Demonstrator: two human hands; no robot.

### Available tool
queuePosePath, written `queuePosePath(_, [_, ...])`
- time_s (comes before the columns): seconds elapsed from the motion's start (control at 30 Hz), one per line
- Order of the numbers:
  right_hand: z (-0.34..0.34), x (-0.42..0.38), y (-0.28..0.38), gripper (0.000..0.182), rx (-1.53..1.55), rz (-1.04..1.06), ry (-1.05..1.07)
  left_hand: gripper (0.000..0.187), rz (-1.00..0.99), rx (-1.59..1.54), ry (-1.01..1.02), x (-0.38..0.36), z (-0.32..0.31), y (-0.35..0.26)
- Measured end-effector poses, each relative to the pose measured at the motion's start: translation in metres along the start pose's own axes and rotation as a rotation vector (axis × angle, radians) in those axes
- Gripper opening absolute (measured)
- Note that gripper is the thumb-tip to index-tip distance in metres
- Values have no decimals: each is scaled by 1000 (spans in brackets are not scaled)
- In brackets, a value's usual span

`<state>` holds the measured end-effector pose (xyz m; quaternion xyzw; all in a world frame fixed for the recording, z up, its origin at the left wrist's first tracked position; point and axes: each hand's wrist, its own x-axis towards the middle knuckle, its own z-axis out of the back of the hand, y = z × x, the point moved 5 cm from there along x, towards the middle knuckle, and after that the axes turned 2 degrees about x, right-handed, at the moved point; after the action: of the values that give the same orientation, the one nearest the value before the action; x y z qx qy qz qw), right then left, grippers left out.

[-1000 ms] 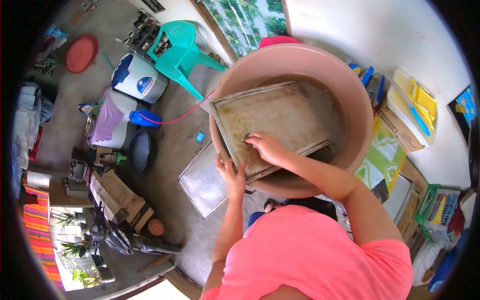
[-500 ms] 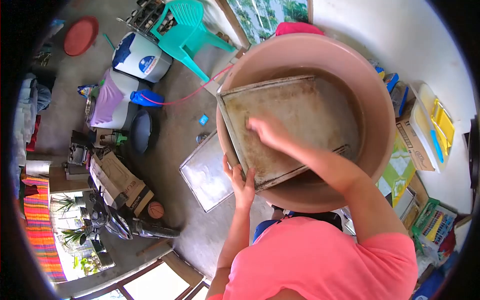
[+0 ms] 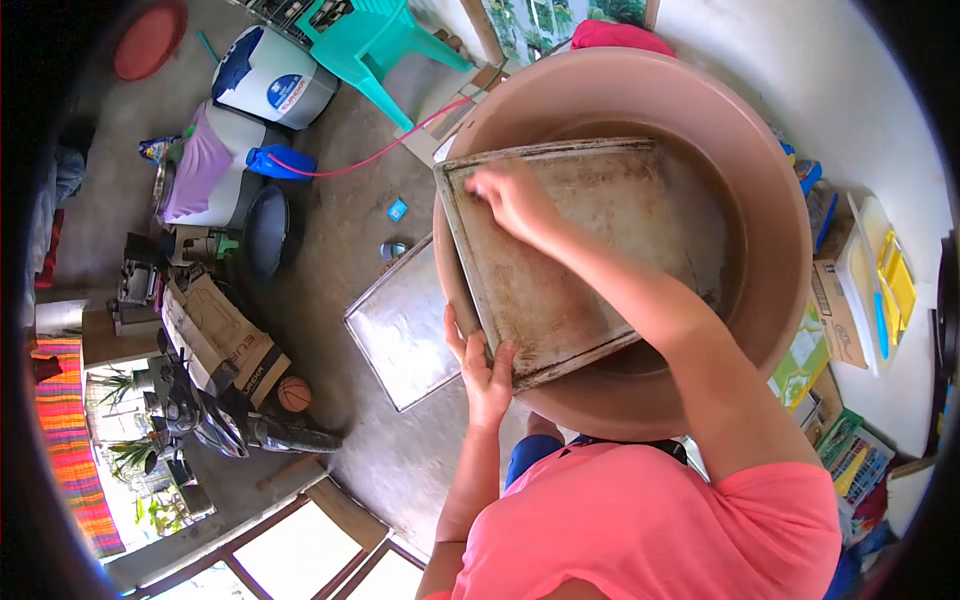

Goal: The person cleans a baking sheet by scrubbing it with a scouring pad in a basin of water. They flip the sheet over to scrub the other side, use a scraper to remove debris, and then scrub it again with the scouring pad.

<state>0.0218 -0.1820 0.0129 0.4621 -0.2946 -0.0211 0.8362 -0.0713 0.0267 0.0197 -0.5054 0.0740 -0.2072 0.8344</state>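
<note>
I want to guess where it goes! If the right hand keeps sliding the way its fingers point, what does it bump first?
Probably the raised rim of the baking tray near its far-left corner; the right hand lies almost there.

A large rectangular metal baking tray (image 3: pixel 570 250), stained brown and dull grey, is propped at a tilt inside a wide pink plastic basin (image 3: pixel 770 160). Its far end is dipped in murky brown water, while its near corner is rested over the basin's rim.
</note>
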Motion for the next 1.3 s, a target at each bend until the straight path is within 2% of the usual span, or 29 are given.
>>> queuePosePath(0.07, [6, 24, -2, 12, -99, 85, -81, 18, 37, -49, -5, -1, 0, 5])
queuePosePath(0.17, [13, -81, 45, 14, -67, 15, 227, 18, 16, -13, -13, 1, 0, 5])
queuePosePath(0.2, [23, -115, 61, 18, -3, 34, 230, 19, 36, -41, -4, 0, 0, 6])
queuePosePath(0.23, [28, -130, 72, 20, 136, -31, 246, 19, 30, -36, -13, 2, 1, 6])
queuePosePath(0.3, [21, -118, 65, 15, 85, -16, 254, 20, 18, -23, 1, 1, 1, 3])
queuePosePath(0.33, [14, -94, 51, 13, 29, -50, 178, 19, 25, -22, 2, 1, 1, 2])
queuePosePath(0.43, [13, 16, -7, 11, 30, -141, -9, 18, 27, 9, -4, 1, 2, 0])
queuePosePath(0.53, [6, 11, -8, 13, -77, -194, 48, 17, 68, -62, -9, 2, 0, -4])
queuePosePath(0.57, [6, -18, 22, 14, -132, -141, 51, 17, 75, -76, -12, 2, 1, -5])
queuePosePath(0.63, [-3, -74, 58, 15, -10, -76, 133, 17, 51, -34, -16, 3, 1, -5])
queuePosePath(0.7, [-3, -79, 60, 14, 84, -111, 152, 18, 52, -17, -21, 2, 1, -3])
queuePosePath(0.77, [3, -40, 24, 22, -65, -178, 10, 18, 77, -35, -21, 0, 1, 2])
queuePosePath(0.83, [32, -7, -34, 23, -226, -211, -312, 17, 52, -34, -40, -1, -1, 2])
queuePosePath(0.93, [114, -47, -148, 22, -347, -355, -498, 16, -15, -41, -50, 2, 2, 3])
queuePosePath(1.0, [170, -84, -184, 20, -564, -617, -510, 16, 36, -72, -39, 3, 0, -3])
queuePosePath(1.03, [175, -92, -183, 15, -645, -532, -598, 16, 58, -86, -37, 4, 1, -5])
queuePosePath(1.1, [139, -81, -137, 13, -391, -582, -486, 15, 20, -90, -45, 6, 2, 1])
queuePosePath(1.13, [103, -70, -112, 17, -390, -691, -191, 15, 21, -103, -53, 7, 3, -2])
queuePosePath(1.2, [66, -65, -20, 20, -333, -288, -319, 23, 86, -194, -8, 1, -1, 7])
queuePosePath(1.27, [69, -64, -57, 22, -132, -397, -267, 23, 53, -136, 8, 2, 1, 4])
queuePosePath(1.3, [94, -61, -92, 20, -199, -481, -301, 24, 36, -108, 9, 2, 1, 2])
